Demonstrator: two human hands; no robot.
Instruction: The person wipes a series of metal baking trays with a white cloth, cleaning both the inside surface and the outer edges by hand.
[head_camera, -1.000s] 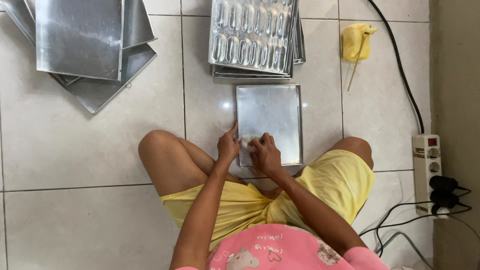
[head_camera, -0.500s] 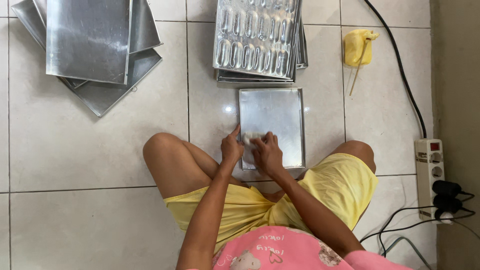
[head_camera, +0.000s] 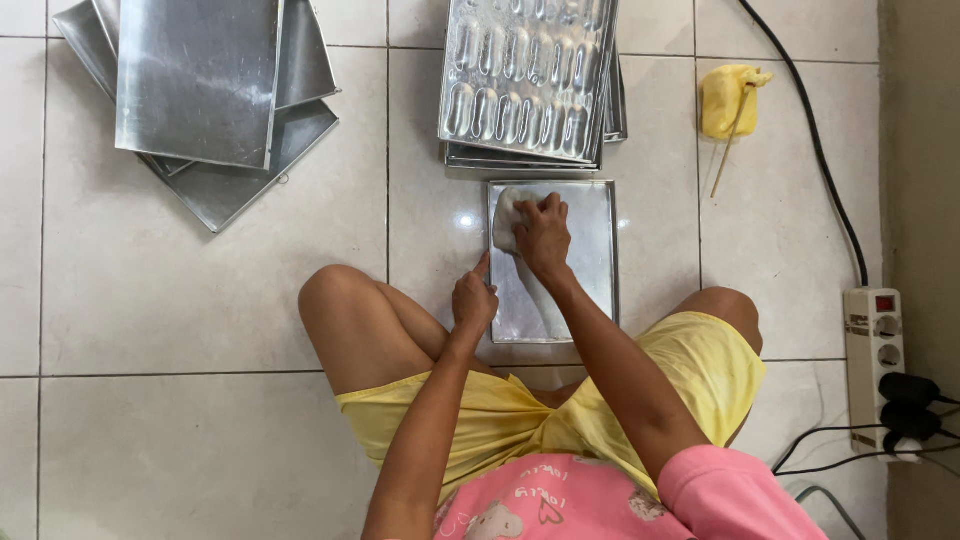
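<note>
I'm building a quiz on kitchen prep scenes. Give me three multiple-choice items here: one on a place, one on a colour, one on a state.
1. Where does the right hand press the pale cloth?
A. far left part of the flat tray
B. on the floor tiles
C. on the moulded tray

2. What colour are the shorts?
A. blue
B. yellow
C. white

3. How is the left hand?
A. resting at the flat tray's left rim
B. lifted in the air
C. holding the stick

Key: 1 A, the cloth lies inside that tray; 2 B, plainly yellow; 3 A, finger along the rim.
</note>
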